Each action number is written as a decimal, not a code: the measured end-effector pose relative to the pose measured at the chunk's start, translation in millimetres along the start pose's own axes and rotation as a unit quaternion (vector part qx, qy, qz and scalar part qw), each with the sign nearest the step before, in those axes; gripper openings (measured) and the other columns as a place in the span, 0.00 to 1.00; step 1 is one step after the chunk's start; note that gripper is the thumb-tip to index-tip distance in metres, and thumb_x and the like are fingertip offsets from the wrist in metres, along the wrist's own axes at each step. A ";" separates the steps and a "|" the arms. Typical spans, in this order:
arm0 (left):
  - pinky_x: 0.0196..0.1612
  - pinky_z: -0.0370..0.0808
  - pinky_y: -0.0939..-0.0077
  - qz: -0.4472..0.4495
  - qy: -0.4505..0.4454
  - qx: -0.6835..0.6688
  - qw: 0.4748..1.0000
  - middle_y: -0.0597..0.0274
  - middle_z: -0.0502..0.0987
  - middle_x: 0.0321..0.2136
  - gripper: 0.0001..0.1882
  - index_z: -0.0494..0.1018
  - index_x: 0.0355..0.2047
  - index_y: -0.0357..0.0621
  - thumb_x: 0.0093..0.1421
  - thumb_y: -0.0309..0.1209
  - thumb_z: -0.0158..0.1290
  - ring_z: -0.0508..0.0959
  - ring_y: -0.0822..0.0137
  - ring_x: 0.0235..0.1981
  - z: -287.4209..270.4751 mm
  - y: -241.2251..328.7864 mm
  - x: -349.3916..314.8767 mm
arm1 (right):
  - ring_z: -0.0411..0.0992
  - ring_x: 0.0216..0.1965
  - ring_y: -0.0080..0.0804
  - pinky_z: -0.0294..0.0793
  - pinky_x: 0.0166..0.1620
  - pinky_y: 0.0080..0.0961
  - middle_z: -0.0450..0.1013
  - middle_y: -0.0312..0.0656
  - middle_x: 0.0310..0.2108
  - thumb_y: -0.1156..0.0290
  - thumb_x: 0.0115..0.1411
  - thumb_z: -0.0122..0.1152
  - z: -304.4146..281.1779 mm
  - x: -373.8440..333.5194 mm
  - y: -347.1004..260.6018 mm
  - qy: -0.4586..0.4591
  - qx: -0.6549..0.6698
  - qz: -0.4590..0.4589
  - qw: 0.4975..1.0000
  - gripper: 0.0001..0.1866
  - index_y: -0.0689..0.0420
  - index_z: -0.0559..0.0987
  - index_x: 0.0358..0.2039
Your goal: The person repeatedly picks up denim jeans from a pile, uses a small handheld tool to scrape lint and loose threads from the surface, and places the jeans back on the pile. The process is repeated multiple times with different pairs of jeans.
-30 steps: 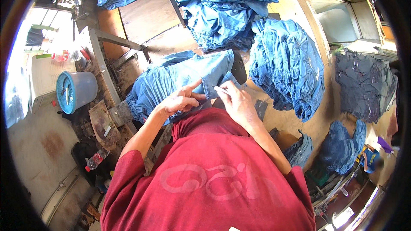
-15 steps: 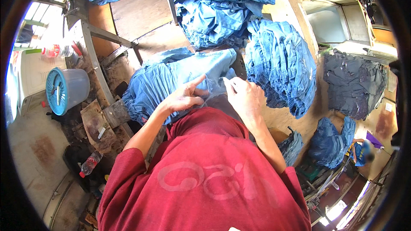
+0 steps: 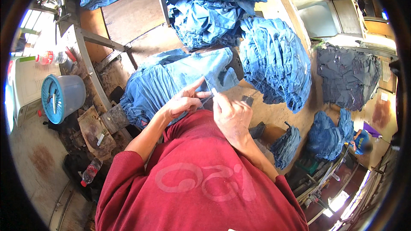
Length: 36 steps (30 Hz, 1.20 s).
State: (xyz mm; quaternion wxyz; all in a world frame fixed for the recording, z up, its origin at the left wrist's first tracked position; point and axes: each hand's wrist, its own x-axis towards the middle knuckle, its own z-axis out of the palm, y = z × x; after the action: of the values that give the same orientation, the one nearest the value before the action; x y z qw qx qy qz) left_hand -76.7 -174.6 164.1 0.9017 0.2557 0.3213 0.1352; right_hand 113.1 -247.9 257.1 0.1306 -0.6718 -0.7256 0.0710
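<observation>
- At the head view's centre, the left hand lay against the denim garment, index finger extended, grip indeterminable.
- Beside it, the right hand curled fingers-forward, hold equally unclear.
- Above right, a denim pile stood near.

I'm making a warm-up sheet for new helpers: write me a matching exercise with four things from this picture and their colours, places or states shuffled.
1) denim garment
2) bucket
3) dark garments
4) shirt

a) red
b) piled on the right
c) touched by the left hand
d) translucent, on the left

Pairs: 1-c, 2-d, 3-b, 4-a
</observation>
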 end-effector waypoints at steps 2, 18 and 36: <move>0.25 0.65 0.83 0.000 -0.014 -0.005 1.000 0.61 0.80 0.59 0.57 0.35 0.82 0.50 0.56 0.13 0.50 0.65 0.81 0.23 -2.4 -0.2 0.6 | 0.81 0.24 0.35 0.77 0.31 0.35 0.81 0.37 0.22 0.69 0.65 0.66 0.5 -1.7 -0.9 -0.025 -0.045 0.007 0.999 0.11 0.52 0.85 0.47; 0.22 0.62 0.83 0.003 0.012 -0.022 1.000 0.66 0.82 0.43 0.44 0.50 0.78 0.45 0.64 0.19 0.55 0.64 0.81 0.19 4.9 -3.1 -1.0 | 0.81 0.22 0.39 0.79 0.28 0.35 0.82 0.40 0.24 0.70 0.63 0.68 -1.6 -3.5 -0.7 0.011 0.080 0.028 0.996 0.09 0.50 0.86 0.45; 0.33 0.72 0.86 0.148 0.199 0.040 0.968 0.69 0.83 0.33 0.06 0.78 0.43 0.43 0.74 0.32 0.59 0.76 0.83 0.28 27.5 -44.9 28.3 | 0.75 0.25 0.24 0.75 0.31 0.25 0.83 0.40 0.30 0.72 0.65 0.69 38.7 14.4 41.8 -0.107 0.323 0.154 0.928 0.07 0.61 0.87 0.40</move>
State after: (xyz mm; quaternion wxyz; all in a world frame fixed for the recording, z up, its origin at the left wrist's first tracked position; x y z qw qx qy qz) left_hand -33.9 -210.8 143.3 0.7787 0.3045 0.4578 0.3024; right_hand 141.2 -227.1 209.9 0.2497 -0.6850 -0.5607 0.3925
